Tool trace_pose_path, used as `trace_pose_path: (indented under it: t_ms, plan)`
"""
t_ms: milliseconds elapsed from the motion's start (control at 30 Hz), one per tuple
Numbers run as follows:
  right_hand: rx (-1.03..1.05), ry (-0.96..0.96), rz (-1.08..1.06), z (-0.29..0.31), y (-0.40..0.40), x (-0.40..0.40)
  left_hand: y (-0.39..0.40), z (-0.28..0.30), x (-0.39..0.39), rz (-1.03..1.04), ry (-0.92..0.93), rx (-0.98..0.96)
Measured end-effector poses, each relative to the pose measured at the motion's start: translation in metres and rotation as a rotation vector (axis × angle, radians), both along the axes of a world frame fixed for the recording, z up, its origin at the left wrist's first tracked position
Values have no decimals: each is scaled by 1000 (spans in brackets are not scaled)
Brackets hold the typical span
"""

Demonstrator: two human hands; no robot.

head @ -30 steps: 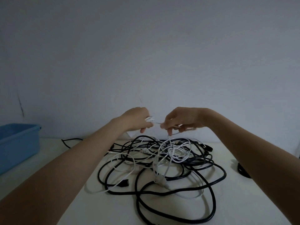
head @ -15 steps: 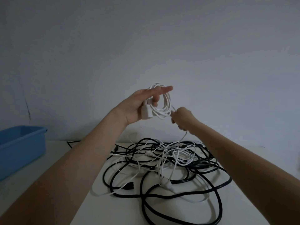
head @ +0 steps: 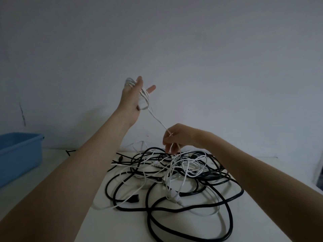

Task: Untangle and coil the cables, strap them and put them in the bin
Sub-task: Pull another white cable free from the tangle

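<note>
The left hand (head: 132, 100) is raised well above the worktop (head: 132, 224), fingers straight and spread, with a white cable coil (head: 144, 95) looped around them. One strand of the white cable (head: 158, 120) runs taut and diagonal from that coil down to the right hand (head: 176, 138). The right hand's grip pinches this strand between thumb and fingertips, just above the tangle.

The tangle of black and white cables (head: 174, 179) lies on the worktop, centre to right. Its black loops reach close to the near edge and to the right-hand edge of the worktop. A white plug (head: 174, 198) lies inside the tangle, on its near side.

The blue bin (head: 21, 154) stands at the far left, well apart from the tangle, partly cut off by the frame. Between bin and tangle lies bare worktop, crossed by the left forearm. A plain wall (head: 227, 67) stands behind the worktop.
</note>
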State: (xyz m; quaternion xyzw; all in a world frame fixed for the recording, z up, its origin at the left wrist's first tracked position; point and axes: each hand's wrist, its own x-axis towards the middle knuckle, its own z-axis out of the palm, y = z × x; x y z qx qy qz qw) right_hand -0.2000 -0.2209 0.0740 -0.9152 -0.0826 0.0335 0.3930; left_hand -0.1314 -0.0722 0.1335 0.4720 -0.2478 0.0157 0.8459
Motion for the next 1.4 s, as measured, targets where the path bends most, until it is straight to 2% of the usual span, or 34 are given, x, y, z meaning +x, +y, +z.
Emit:
trace_pose_path:
  t_ms: [100, 167, 200, 267, 333, 500, 600, 733, 833, 1033, 1167, 1267, 1333, 1400]
  plan:
    - [2, -142, 1, 3, -4, 0, 7, 8, 1, 131, -37, 165]
    - [11, -303, -40, 13, -2, 0, 9, 5, -6, 238, -54, 492]
    - [-65, -403, -55, 20, 0, 0, 8, 0, -11, 263, -79, 679]
    - [-239, -556, -26, 34, 6, 0, 7, -13, -20, 193, -133, 945]
    - [-302, -611, -17, 47, 6, 0, 4, -24, -24, 76, -205, 1037]
    - [-197, -705, -201, 66, -14, 1, -1, -36, -30, -254, -99, 893]
    - [-41, -707, -343, 62, -18, 7, -8, -29, -46, -492, -147, 764]
    - [338, -557, -389, 42, -20, 14, -11, -14, -53, -612, -168, 493]
    - [335, -423, -338, 23, -17, 14, -9, -3, -52, -669, -83, 236]
    - [-43, -198, -186, 2, 4, 17, -11, 10, -40, -309, -9, 145]
    - [-73, -182, -142, 4, 3, 16, -4, 9, -24, -106, -53, 289]
    - [-264, -153, -152, 4, -13, 16, 7, 4, -16, -44, -86, 447]
    - [-398, -88, -194, 0, -32, 14, 23, 5, -6, -2, -78, 472]
    - [-400, -79, -290, -4, -51, 10, 43, 5, 7, 20, -19, 460]
